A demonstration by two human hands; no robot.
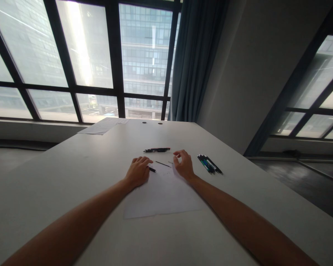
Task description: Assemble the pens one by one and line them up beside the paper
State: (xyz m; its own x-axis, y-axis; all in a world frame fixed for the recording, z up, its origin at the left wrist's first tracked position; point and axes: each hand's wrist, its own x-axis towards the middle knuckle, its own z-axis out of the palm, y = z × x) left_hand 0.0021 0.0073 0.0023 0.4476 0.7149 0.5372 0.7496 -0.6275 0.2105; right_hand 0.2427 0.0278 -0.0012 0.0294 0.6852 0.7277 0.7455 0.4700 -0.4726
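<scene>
Left hand (138, 171) curls around a dark pen part (152, 169) on the paper sheet (161, 195); right hand (184, 164) pinches something tiny; a thin refill (163, 164) lies between them

Readable text: none. The sheet of paper (161, 195) under my hands shows no legible writing; the pens (210, 164) beside it and the far papers (104, 126) show no readable marks.

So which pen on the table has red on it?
The pen lying alone beyond the hands, crosswise, with a red tip. The pens grouped at right are dark with green.
</scene>
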